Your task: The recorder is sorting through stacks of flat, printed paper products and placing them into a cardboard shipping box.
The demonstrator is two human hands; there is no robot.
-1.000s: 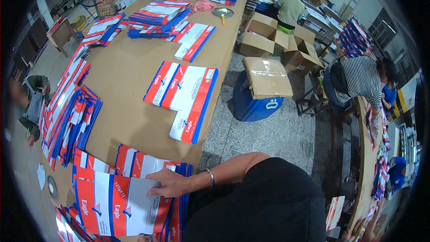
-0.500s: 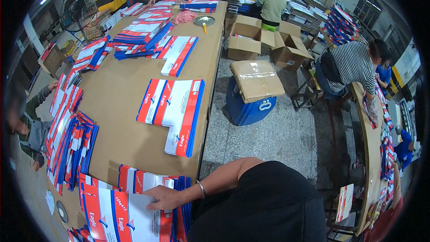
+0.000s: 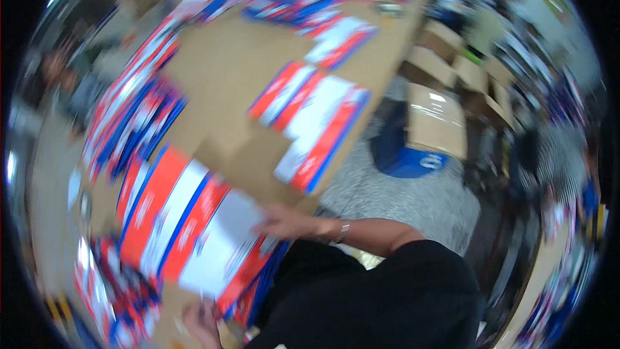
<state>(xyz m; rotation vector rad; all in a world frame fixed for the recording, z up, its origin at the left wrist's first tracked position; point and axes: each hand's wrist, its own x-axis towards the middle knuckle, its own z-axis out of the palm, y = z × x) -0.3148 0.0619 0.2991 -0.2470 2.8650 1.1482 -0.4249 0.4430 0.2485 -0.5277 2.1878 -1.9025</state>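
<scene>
Right hand (image 3: 287, 222) gripping carton blank (image 3: 200, 226) over near end of tan counter (image 3: 219, 77), left hand (image 3: 203, 323) at its lower edge, too blurred to tell grip; blue container (image 3: 394, 155) on grey floor (image 3: 387, 197) alongside.

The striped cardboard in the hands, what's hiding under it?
More red and blue cardboard pokes out from under the lower right of the striped cardboard. The rest underneath is covered, so I can't tell how much is there.

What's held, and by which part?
Flat red-white-and-blue striped cardboard sheet: right hand holds its upper right edge; left hand at lower edge, hold unclear.
</scene>
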